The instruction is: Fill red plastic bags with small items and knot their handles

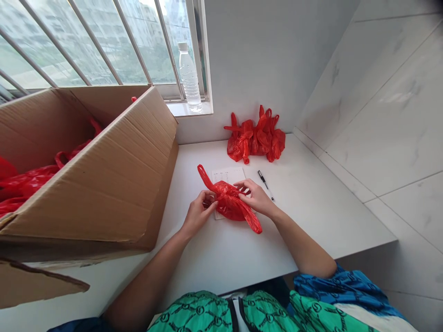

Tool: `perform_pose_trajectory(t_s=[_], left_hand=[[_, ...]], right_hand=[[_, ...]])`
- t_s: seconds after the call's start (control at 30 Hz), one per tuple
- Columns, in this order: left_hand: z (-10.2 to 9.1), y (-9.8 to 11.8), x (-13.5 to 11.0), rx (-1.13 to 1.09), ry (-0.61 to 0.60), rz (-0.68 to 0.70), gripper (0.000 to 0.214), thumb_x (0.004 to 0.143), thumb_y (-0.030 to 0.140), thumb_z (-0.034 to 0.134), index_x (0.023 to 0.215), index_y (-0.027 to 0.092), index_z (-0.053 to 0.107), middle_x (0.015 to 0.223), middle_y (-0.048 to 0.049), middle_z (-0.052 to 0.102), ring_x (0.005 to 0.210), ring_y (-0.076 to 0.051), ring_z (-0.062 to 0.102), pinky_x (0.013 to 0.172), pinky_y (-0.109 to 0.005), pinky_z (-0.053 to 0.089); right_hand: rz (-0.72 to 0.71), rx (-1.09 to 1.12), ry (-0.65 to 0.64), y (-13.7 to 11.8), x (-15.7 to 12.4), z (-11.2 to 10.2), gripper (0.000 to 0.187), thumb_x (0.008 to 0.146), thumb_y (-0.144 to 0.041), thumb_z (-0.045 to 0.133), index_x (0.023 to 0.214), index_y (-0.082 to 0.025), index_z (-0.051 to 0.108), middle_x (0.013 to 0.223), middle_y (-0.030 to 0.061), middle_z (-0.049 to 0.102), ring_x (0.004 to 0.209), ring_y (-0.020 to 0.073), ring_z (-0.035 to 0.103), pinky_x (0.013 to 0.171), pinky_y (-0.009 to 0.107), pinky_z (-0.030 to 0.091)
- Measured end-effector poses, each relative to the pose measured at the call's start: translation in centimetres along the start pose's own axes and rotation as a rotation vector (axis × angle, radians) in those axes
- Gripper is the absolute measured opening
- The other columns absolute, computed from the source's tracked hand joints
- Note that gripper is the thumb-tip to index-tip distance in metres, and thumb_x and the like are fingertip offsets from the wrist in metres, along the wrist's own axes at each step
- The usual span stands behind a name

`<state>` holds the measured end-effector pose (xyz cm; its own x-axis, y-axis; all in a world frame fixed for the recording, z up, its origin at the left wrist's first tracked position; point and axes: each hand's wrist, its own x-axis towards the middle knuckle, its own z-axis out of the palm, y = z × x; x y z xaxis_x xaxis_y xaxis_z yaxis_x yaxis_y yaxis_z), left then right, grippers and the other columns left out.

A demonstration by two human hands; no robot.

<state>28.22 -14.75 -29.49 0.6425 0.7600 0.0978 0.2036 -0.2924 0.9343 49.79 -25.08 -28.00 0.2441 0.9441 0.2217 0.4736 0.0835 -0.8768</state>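
Observation:
A tied red plastic bag (230, 203) lies on the white table in front of me, with one handle loop pointing up and left and the other down and right. At its left side, my left hand (200, 210) pinches the plastic near the knot. My right hand (254, 196) has its fingers closed on the bag's right side. What is inside the bag cannot be seen. Under it is a sheet of paper (238, 174) with handwriting, mostly covered. A black-capped pen (266, 184) rests just right of the paper.
Several tied red bags (258, 136) sit against the wall at the table's back. On the left stands a large open cardboard box (114, 175) with more red bags (38, 180) inside. A clear water bottle (190, 80) stands on the sill of the barred window. Tiled wall (391, 110) borders the right.

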Motion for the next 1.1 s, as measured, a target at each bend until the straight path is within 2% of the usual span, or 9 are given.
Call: perform_pose_trajectory(t_s=[0.13,0.27,0.47,0.6,0.77,0.87,0.93,1.0,1.1], left_hand=[[0.5,0.4,-0.1,-0.249,-0.069,-0.131,0.038,0.09,0.05,0.057,0.115,0.021,0.06,0.111,-0.0067,0.065,0.089,-0.018,0.065,0.067,-0.026,0.053],[1.1,0.3,-0.1,-0.392,-0.072,-0.266,0.034,0.087,0.05,0.062,0.101,0.019,0.06,0.09,-0.0031,0.065,0.068,-0.012,0.061,0.054,-0.02,0.044],[1.0,0.7,0.0,-0.288,0.097,-0.07,0.024,0.083,0.038,0.071,0.089,0.017,0.06,0.089,-0.0015,0.061,0.082,-0.012,0.058,0.068,-0.021,0.046],[0.8,0.5,0.2,-0.292,0.174,0.009,0.022,0.083,0.035,0.07,0.091,0.019,0.058,0.085,0.0005,0.057,0.077,-0.012,0.056,0.066,-0.023,0.048],[0.2,0.0,0.3,0.081,0.216,0.101,0.017,0.086,0.031,0.064,0.1,0.02,0.062,0.101,-0.0039,0.057,0.084,-0.014,0.06,0.063,-0.023,0.051],[0.0,0.6,-0.2,0.257,0.333,0.238,0.02,0.092,0.031,0.058,0.109,0.022,0.062,0.11,-0.0065,0.057,0.089,-0.016,0.061,0.071,-0.029,0.054],[0.2,1.1,-0.5,0.372,0.355,0.385,0.021,0.094,0.029,0.056,0.113,0.022,0.062,0.114,-0.0084,0.058,0.103,-0.02,0.06,0.086,-0.035,0.054],[0.6,1.1,-0.7,0.508,0.266,0.497,0.031,0.095,0.026,0.052,0.125,0.022,0.057,0.129,-0.0118,0.056,0.124,-0.024,0.052,0.104,-0.043,0.045],[1.4,-0.1,-0.8,0.734,0.049,0.476,0.05,0.099,0.023,0.041,0.149,0.02,0.037,0.155,-0.0134,0.037,0.146,-0.028,0.03,0.117,-0.051,0.029]], right_hand=[[0.049,0.089,0.048,-0.6,-0.1,1.0,0.033,0.092,-0.042,0.058,0.117,-0.023,0.064,0.11,0.0052,0.069,0.097,0.0193,0.064,0.083,0.034,0.05],[0.08,0.186,-0.02,-0.7,-0.3,2.6,0.033,0.094,-0.048,0.054,0.113,-0.024,0.066,0.106,0.0032,0.071,0.097,0.0188,0.064,0.09,0.035,0.048],[0.076,0.383,-0.005,-0.7,-0.3,3.2,0.029,0.089,-0.043,0.062,0.109,-0.022,0.064,0.084,-0.0002,0.065,0.076,0.015,0.061,0.069,0.028,0.049],[0.016,0.286,0.124,-0.7,-0.3,2.5,0.026,0.09,-0.038,0.062,0.111,-0.024,0.062,0.081,-0.0018,0.057,0.072,0.0131,0.055,0.067,0.027,0.047],[-0.078,-0.072,0.098,-0.3,-0.3,1.9,0.022,0.091,-0.029,0.057,0.111,-0.023,0.065,0.095,0.0031,0.059,0.077,0.0152,0.058,0.074,0.032,0.052],[-0.172,-0.197,0.193,-0.9,-0.5,2.0,0.031,0.094,-0.035,0.055,0.122,-0.023,0.062,0.117,0.0089,0.059,0.108,0.0214,0.06,0.096,0.038,0.05],[-0.258,-0.271,0.173,-1.4,-0.8,2.6,0.045,0.096,-0.04,0.052,0.137,-0.021,0.052,0.14,0.0124,0.05,0.133,0.0245,0.046,0.112,0.042,0.04],[-0.297,-0.364,0.048,-1.6,-1.1,3.5,0.056,0.099,-0.042,0.046,0.15,-0.019,0.038,0.157,0.0129,0.033,0.148,0.0252,0.026,0.121,0.046,0.027],[-0.204,-0.487,-0.152,-1.1,-1.3,5.1,0.062,0.101,-0.04,0.033,0.156,-0.014,0.023,0.164,0.0122,0.02,0.153,0.0236,0.011,0.124,0.049,0.017]])
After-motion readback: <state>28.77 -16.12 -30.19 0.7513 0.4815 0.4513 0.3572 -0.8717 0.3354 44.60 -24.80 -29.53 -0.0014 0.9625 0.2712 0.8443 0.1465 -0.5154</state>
